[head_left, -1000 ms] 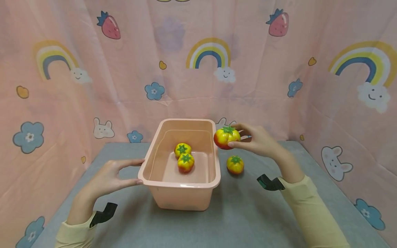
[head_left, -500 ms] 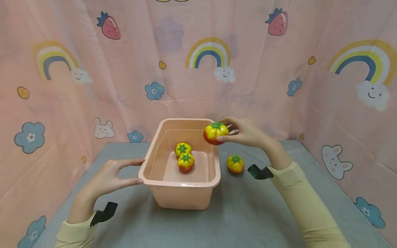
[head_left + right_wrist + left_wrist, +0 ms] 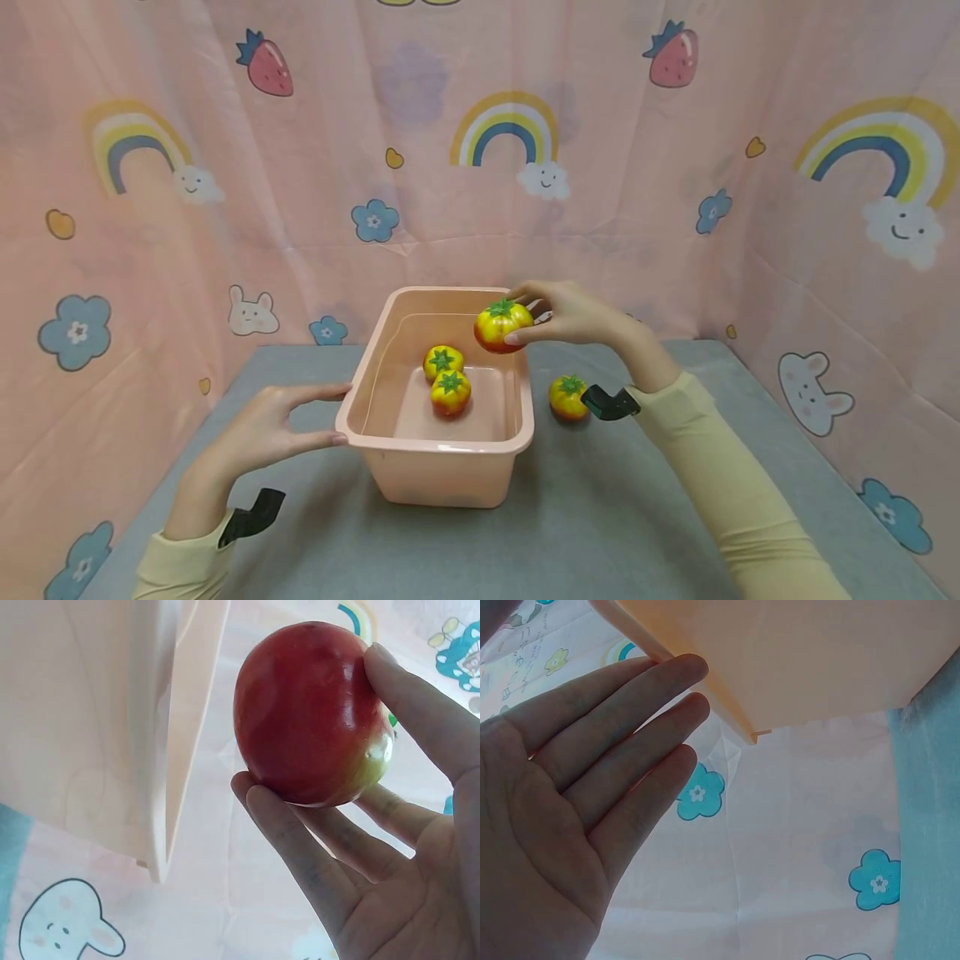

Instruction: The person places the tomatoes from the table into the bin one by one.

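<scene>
My right hand [image 3: 576, 315] holds a yellow-and-red toy tomato [image 3: 501, 327] with a green star-shaped top, raised over the right rim of a pink plastic tub [image 3: 442, 447]. In the right wrist view, thumb and fingers pinch the red underside of that tomato [image 3: 304, 712], beside the tub wall [image 3: 90, 727]. Two similar tomatoes [image 3: 451, 393] lie together on the tub floor. At the tub's left rim, my left hand [image 3: 262, 429] touches the edge with thumb and fingertips. Its fingers [image 3: 630, 712] look straight in the left wrist view.
Another tomato [image 3: 567, 397] sits on the grey tabletop [image 3: 600, 508] just right of the tub, partly behind the black wrist strap piece [image 3: 611, 403]. A pink printed curtain [image 3: 315, 167] hangs behind and along both sides of the table.
My right hand has carried the tomato leftward, from beside the tub to over its right rim. The left hand, the tub and the other tomatoes stay put.
</scene>
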Motion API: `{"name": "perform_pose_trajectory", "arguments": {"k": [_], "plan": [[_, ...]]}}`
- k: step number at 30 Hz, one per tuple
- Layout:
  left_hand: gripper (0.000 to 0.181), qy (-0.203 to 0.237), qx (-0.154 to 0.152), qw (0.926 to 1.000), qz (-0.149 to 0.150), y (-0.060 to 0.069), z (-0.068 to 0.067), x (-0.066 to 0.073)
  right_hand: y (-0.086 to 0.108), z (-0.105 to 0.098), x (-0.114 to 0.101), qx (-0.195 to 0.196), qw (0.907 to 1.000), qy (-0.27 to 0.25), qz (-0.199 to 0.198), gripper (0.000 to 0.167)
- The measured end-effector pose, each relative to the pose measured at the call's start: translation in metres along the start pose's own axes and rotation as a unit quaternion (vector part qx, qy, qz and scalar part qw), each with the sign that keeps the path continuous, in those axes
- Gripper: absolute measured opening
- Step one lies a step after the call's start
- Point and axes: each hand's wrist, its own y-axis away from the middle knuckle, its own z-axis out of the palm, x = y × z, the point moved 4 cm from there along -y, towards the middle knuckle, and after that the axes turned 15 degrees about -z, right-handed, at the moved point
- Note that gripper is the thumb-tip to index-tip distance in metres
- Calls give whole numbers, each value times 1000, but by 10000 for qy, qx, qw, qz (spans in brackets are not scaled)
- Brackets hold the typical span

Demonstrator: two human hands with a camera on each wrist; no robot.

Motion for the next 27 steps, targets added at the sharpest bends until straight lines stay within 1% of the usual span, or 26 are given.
{"name": "perform_pose_trajectory", "arguments": {"k": [6, 9, 13, 18, 23, 27], "plan": [[57, 3, -34, 10000, -72, 0, 0, 0, -8, 3, -2, -216, 9998, 41, 24, 61], [56, 1, -25, 10000, -49, 0, 0, 0, -12, 6, -5, -242, 9997, -20, -88, 62], [56, 22, -28, 10000, -2, 0, 1, 0, -14, 10, -5, -219, 9989, -275, -322, 57], [56, 51, -68, 10000, 5, 0, 1, 1, -11, 12, 0, -87, 9987, -350, -363, 52], [56, 20, -70, 10000, 5, 0, 1, 1, -2, 8, 3, 150, 9982, -400, -419, 47], [56, 11, -64, 10000, -24, -1, 0, 0, 4, 4, 9, 312, 9978, -442, -392, 46]]}}
